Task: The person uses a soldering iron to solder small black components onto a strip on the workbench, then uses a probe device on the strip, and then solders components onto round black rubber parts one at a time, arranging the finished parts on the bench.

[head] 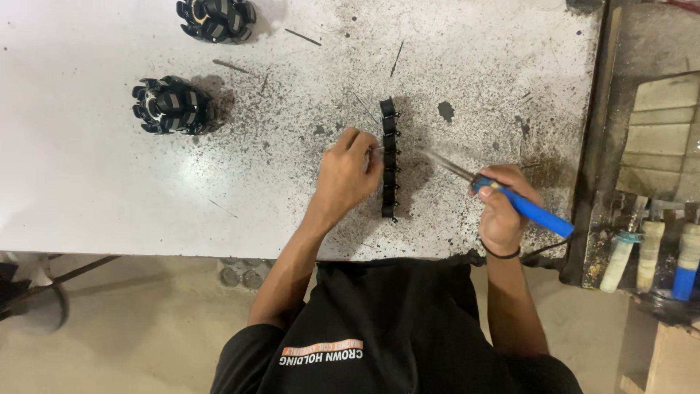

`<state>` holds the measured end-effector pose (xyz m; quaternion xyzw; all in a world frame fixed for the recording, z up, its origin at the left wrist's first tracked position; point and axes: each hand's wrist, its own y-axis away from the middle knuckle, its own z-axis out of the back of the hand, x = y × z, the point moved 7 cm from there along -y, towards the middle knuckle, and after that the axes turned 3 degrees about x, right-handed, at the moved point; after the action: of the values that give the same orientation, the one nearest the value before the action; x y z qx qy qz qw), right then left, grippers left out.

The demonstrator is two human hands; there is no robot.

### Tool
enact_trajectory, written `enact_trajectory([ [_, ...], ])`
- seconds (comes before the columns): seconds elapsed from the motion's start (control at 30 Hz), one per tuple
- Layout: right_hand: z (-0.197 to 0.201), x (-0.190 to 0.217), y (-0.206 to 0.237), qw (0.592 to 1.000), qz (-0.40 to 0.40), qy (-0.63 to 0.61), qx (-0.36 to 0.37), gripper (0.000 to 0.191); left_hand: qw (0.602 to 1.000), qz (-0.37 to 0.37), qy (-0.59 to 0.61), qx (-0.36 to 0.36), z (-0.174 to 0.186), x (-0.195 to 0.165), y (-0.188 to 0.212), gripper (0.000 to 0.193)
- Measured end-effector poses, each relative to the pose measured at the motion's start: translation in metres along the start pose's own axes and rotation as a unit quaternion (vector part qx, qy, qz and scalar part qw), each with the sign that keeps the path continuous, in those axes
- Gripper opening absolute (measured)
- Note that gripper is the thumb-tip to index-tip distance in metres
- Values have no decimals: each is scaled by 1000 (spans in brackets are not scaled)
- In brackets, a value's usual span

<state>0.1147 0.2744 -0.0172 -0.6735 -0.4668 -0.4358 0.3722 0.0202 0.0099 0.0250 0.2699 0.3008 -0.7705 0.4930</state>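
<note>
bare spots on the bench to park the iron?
Free: the white stretch left of the left hand, below the two black coil rings. Crowded: around the black part strip, where the right hand holds the blue-handled soldering iron.

Tabletop [87, 190] left of the left hand [348, 177]: open, passage wide. Two black ring assemblies [173, 105] [216, 18] stand at far left rear, with a gap between them. Thin wire pieces [302, 36] lie scattered behind. Between black coil strip [389, 159] and soldering iron [510, 201]: narrow lane. Right edge blocked by a rack of tool handles [649, 255].
</note>
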Motion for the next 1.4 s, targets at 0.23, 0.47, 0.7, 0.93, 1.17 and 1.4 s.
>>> enact_trajectory([
  [0.23,-8,-18,22,1000,-25,17,0,21,1000,-16,2,16,-13,-7,18,16],
  [0.47,-15,-13,21,999,-29,39,13,21,998,-15,-35,41,-31,3,18,14],
  [0.7,-21,-10,18,997,-57,49,2,21,996,-18,-62,69,-36,-6,21,12],
  [0.93,-33,14,20,972,10,231,41,24,999,3,-2,47,-19,-5,18,19],
  [1.17,-35,22,18,969,51,241,35,25,997,16,-20,75,-27,-4,14,19],
  [1.4,-29,17,19,979,21,203,14,24,999,-13,-22,39,-21,-7,15,15],
])
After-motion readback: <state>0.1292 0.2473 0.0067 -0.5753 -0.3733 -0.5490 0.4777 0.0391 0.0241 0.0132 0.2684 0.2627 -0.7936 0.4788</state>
